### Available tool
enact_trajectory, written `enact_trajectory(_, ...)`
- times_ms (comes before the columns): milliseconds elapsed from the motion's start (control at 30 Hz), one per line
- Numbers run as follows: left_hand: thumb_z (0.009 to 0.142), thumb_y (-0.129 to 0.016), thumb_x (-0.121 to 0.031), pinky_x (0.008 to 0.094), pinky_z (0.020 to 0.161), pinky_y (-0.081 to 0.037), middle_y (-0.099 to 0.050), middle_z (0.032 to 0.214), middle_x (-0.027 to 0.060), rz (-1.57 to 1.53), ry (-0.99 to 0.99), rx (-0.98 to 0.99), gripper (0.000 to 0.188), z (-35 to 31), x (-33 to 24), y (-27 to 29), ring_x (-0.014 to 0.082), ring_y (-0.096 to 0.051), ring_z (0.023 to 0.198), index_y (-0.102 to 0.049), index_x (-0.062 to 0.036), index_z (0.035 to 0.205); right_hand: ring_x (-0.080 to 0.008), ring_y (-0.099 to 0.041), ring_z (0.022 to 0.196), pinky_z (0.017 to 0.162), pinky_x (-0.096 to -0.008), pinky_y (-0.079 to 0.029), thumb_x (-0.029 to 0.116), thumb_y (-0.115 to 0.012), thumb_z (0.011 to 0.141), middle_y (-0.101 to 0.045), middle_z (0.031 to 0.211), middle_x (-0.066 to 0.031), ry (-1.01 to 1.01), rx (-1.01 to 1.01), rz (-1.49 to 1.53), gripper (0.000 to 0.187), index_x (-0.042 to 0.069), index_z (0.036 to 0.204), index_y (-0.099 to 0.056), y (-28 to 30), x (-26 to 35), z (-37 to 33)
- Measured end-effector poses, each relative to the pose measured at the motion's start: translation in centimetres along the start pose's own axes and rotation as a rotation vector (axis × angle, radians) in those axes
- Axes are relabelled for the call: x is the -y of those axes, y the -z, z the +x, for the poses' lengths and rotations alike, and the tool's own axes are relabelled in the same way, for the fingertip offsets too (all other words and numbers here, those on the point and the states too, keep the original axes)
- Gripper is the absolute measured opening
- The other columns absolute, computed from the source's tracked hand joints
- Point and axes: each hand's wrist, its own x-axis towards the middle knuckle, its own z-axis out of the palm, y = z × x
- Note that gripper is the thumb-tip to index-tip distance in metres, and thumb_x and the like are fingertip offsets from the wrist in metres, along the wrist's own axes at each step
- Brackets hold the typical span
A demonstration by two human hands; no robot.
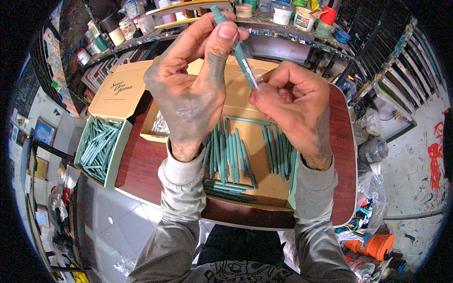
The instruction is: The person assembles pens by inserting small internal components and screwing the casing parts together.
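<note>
Raised above the table, a teal pen (242,57) with white lettering slants between my hands. My left hand (191,89) pinches its upper part between thumb and fingers, and the top end pokes out above them. Around the lower part of the pen is a clear plastic sleeve (257,75). My right hand (297,101) is closed, its thumb and fingers gripping the sleeve's lower end. Beneath my hands lies an open cardboard box (262,162) with rows of teal pens (227,153) inside. Some pens are hidden behind my wrists.
At the left, another open box (119,153) is heaped with loose teal pens. Clear plastic pieces (159,123) lie in a tray beside my left wrist. Paint pots (281,14) line the shelf behind the dark red table (340,160). An orange container (377,246) stands low at the right.
</note>
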Motion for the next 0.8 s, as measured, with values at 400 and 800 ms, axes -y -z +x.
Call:
enact_trajectory(400, 0.094, -0.062, -0.016, 0.0298, 0.084, -0.052, -0.071, 0.095, 0.0136, 0.111, -0.024, -0.066, 0.028, 0.4, -0.3, 0.2, 0.0176, -0.067, 0.089, -0.065, 0.0055, 0.112, -0.0091, -0.063, 0.075, 0.069, -0.022, -0.052, -0.004, -0.074, 0.076, -0.065, 0.082, -0.0055, -0.04, 0.031, 0.229, 0.033, 0.0, 0.104, -0.057, -0.3, 0.4, 0.2)
enact_trajectory(800, 0.093, -0.063, -0.016, 0.0282, 0.083, -0.053, -0.071, 0.096, 0.0136, 0.15, -0.014, -0.113, 0.029, 0.4, -0.5, 0.1, 0.0162, -0.067, 0.089, -0.065, 0.0056, 0.112, -0.0115, -0.066, 0.077, 0.071, -0.0246, -0.054, 0.003, -0.075, 0.079, -0.069, 0.085, -0.0081, -0.065, -0.008, 0.107, 0.026, 0.0, 0.102, -0.064, -0.2, 0.6, 0.0)
